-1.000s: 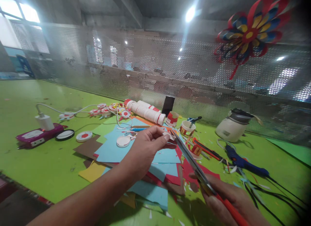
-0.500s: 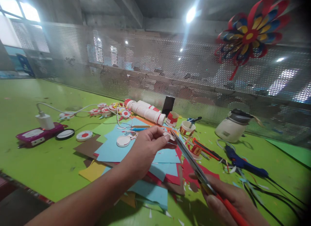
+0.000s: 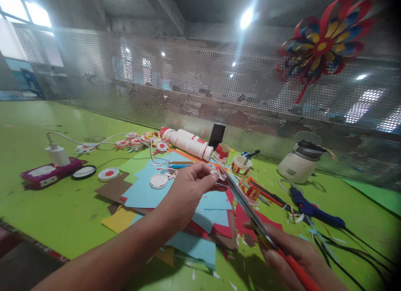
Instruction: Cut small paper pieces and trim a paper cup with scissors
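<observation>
Between the thumb and fingers of my left hand (image 3: 191, 191) is a small piece of white paper (image 3: 218, 174). My right hand (image 3: 291, 251) is wrapped around the red handles of a pair of scissors (image 3: 247, 207). The scissors' tips reach up to the right edge of the white paper; whether they touch it I cannot tell. Beneath my left hand lies a stack of coloured sheets, with light blue paper (image 3: 144, 195) on top and brown and red sheets under it. A round white disc (image 3: 159, 181) rests on the blue paper.
At right lie a blue glue gun (image 3: 316, 209) and an orange utility knife (image 3: 266, 190), with a white jar (image 3: 300, 161) behind. Rolls of white cups (image 3: 188, 144) and a phone (image 3: 216, 135) stand at the back. A purple power strip (image 3: 52, 173) sits at left. Metal mesh (image 3: 200, 82) borders the table.
</observation>
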Demonstrator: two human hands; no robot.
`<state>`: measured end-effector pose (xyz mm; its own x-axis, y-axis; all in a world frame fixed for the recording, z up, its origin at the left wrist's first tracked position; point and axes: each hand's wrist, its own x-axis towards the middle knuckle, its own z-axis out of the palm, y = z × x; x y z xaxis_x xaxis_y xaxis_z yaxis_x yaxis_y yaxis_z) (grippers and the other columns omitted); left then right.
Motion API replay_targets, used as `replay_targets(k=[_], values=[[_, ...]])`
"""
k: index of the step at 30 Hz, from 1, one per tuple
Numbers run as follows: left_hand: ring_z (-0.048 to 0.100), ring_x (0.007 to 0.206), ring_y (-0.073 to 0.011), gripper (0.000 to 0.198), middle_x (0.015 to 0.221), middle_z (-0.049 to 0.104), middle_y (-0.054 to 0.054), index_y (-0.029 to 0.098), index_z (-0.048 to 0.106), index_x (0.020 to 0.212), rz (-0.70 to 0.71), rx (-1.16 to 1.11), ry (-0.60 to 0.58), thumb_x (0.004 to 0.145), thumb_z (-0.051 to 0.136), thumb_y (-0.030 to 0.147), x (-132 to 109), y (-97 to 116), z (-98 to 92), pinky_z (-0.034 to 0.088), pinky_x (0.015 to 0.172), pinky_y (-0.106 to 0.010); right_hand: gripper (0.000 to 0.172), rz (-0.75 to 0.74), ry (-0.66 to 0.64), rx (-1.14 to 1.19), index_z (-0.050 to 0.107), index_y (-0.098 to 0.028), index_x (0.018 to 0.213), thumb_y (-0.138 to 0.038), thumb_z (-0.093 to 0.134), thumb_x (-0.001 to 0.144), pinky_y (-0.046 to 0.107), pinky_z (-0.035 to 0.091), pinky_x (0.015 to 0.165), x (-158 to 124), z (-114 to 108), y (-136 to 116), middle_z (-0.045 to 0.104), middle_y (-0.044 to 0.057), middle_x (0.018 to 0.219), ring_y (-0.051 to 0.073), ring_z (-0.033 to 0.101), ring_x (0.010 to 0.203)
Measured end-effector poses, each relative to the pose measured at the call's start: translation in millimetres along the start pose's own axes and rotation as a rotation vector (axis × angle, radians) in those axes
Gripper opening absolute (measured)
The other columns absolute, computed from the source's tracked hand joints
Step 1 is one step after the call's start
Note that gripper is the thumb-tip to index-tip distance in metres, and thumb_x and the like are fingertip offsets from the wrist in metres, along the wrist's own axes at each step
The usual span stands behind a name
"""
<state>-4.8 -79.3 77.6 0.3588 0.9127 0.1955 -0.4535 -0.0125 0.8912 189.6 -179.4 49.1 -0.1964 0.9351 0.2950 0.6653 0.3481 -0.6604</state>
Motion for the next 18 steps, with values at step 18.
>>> replay_targets(k=[18], values=[[0.063, 0.079, -0.0178, 0.014, 0.079, 0.066, -0.006, 0.014, 0.053, 0.067, -0.008, 0.0, -0.009, 0.075, 0.063, 0.02, -0.1, -0.6, -0.2, 0.05, 0.08, -0.037, 0.04, -0.026, -0.021, -0.063, 0.068, -0.023, 0.094, -0.051, 0.04, 0.088, 0.022, 0.044, 0.048, 0.3, 0.1, 7.1, 0.062, 0.0, 0.064, 0.017, 0.059, 0.055]])
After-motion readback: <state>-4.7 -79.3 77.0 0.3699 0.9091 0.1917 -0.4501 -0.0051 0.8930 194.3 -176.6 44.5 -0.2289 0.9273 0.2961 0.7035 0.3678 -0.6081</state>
